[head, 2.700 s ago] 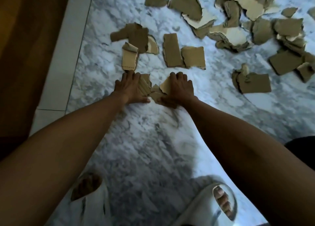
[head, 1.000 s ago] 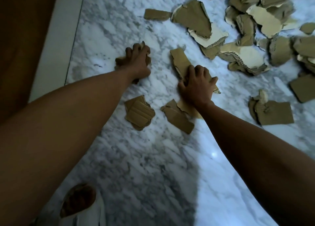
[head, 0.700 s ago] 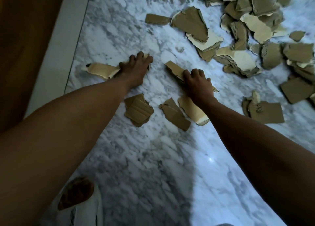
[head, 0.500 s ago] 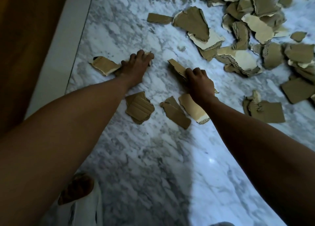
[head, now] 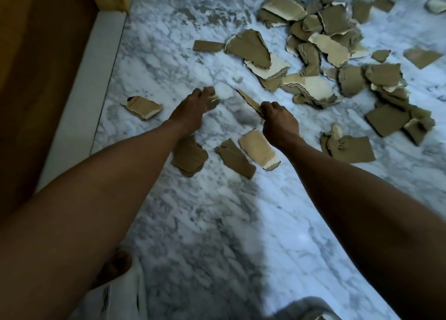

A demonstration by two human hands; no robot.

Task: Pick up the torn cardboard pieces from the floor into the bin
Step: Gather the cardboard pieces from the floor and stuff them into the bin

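Both hands grasp torn cardboard scraps on the marble floor at centre frame.

The right hand (head: 277,124) is curled round a long strip (head: 248,101) that tilts up to the upper left; the left hand (head: 193,109) pinches a small scrap (head: 213,100) at its fingertips. Just below the hands lie three loose pieces: a ridged brown one (head: 189,158), a dark one (head: 235,159) and a pale one (head: 258,152) touching it. Another piece (head: 143,107) lies apart at mid-left, near the white skirting (head: 91,83). A big pile (head: 325,54) spreads over the upper right of the floor (head: 217,223). A slipper (head: 120,293) shows at the bottom left. No bin shows.
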